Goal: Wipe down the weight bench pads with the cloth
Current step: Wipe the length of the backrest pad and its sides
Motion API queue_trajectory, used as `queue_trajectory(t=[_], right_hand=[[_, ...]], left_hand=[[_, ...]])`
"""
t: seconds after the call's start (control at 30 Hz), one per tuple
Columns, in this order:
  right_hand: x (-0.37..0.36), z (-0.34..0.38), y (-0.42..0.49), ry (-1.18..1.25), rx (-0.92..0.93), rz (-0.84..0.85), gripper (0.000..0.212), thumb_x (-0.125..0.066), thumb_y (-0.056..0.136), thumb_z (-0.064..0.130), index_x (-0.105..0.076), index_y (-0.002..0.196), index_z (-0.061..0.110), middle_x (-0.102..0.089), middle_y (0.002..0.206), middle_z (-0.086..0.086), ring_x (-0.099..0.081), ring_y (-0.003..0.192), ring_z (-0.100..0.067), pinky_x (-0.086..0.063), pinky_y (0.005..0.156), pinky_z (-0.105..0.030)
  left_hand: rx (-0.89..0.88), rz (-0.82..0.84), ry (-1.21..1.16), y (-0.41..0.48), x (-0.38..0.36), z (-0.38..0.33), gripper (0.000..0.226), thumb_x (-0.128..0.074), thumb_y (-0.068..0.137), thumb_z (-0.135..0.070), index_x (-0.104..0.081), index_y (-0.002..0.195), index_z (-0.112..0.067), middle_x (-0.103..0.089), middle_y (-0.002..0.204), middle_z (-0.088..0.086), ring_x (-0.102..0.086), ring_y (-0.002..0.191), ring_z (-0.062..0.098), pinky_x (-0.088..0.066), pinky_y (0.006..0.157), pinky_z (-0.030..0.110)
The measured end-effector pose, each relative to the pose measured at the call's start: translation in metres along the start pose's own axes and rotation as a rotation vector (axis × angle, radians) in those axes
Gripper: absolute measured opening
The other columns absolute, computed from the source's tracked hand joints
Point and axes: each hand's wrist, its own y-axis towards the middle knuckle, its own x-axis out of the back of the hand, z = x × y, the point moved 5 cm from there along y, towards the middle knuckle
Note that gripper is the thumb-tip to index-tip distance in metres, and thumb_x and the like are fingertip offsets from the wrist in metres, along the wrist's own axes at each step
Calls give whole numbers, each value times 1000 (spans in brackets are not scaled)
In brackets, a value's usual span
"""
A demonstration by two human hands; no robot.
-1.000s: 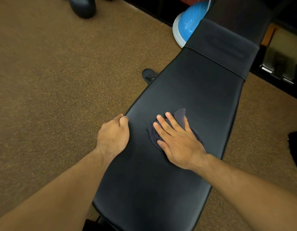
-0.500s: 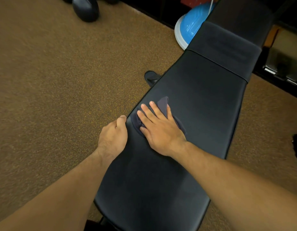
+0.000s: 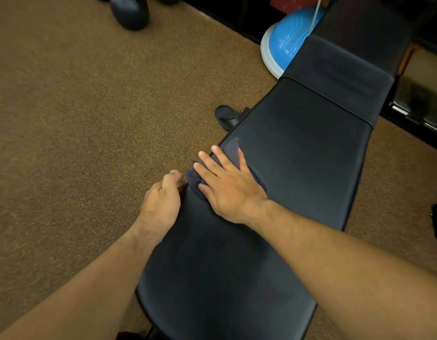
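Note:
The long black bench pad runs from bottom centre toward the upper right, where a shorter second pad adjoins it. My right hand lies flat with straight, spread fingers on a dark blue cloth, pressing it onto the pad at the pad's left edge. Part of the cloth bunches out past my fingertips and over that edge. My left hand sits at the same edge just below the cloth, its fingers curled around the pad's side.
Brown speckled carpet lies on both sides of the bench. A blue balance dome sits by the far pad and a dark rounded weight at the top left. A black bench foot sticks out on the left. Metal equipment stands at the right.
My right hand has slid the cloth leftward and away across the pad, from its middle to its left edge. My left hand has stayed at the edge.

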Motion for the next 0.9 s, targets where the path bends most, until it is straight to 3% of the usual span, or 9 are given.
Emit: queue_trajectory(t=[0.1, 0.33, 0.47, 0.6, 0.67, 0.73, 0.8, 0.9], right_hand=[[5, 2, 16, 56, -4, -34, 46, -26, 103, 41, -41, 144, 24, -27, 159, 5, 0, 150, -22, 7, 115, -56], [-10, 9, -19, 9, 35, -48, 55, -21, 102, 44, -29, 152, 20, -22, 161, 2, -4, 150, -24, 7, 113, -53], [-10, 12, -16, 4, 63, -30, 56, -20, 101, 44, -36, 149, 21, -28, 159, 2, -10, 149, -24, 1, 114, -55], [1, 19, 18, 60, 67, 50, 49, -25, 102, 44, -52, 138, 24, -42, 150, 7, -11, 149, -20, 10, 115, -53], [4, 26, 38, -5, 73, 90, 49, -25, 100, 45, -68, 112, 24, -62, 126, 6, -33, 139, -22, -2, 116, -55], [8, 35, 56, -107, 78, 176, 50, -23, 96, 46, -67, 84, 24, -68, 99, 1, -54, 112, -25, -22, 107, -54], [12, 43, 68, -141, 51, 297, 44, -26, 94, 46, -58, 78, 21, -63, 90, -4, -55, 93, -27, -35, 95, -51], [11, 62, 74, -148, 60, 393, 36, -32, 93, 44, -55, 82, 18, -58, 89, -7, -51, 83, -28, -41, 90, -49]], left_hand=[[-15, -73, -29, 6, 8, 4, 47, -36, 67, -65, -67, 84, -35, -70, 111, -7, -60, 115, 13, -37, 110, 41], [-104, -229, -20, 1, 37, 2, 59, -33, 81, -52, -69, 116, -21, -69, 118, -7, -58, 117, 11, -36, 111, 38], [-122, -232, -40, 4, 54, 8, 54, -34, 89, -45, -65, 124, -18, -67, 122, -7, -57, 119, 8, -36, 112, 37], [-124, -227, -28, 10, 73, 17, 59, -32, 84, -50, -63, 126, -22, -64, 125, -10, -54, 123, 8, -35, 112, 39], [-120, -221, -32, 12, 80, 21, 62, -32, 81, -52, -63, 126, -23, -64, 127, -11, -53, 124, 8, -35, 112, 40], [-121, -230, -32, 13, 87, 22, 63, -31, 80, -53, -64, 126, -24, -64, 126, -12, -53, 123, 6, -36, 111, 40], [-122, -249, -27, 13, 95, 22, 59, -30, 83, -52, -65, 123, -25, -64, 125, -12, -54, 122, 7, -37, 111, 40], [-148, -266, -12, 13, 104, 18, 55, -29, 87, -48, -66, 119, -25, -66, 122, -9, -56, 119, 10, -37, 110, 40]])
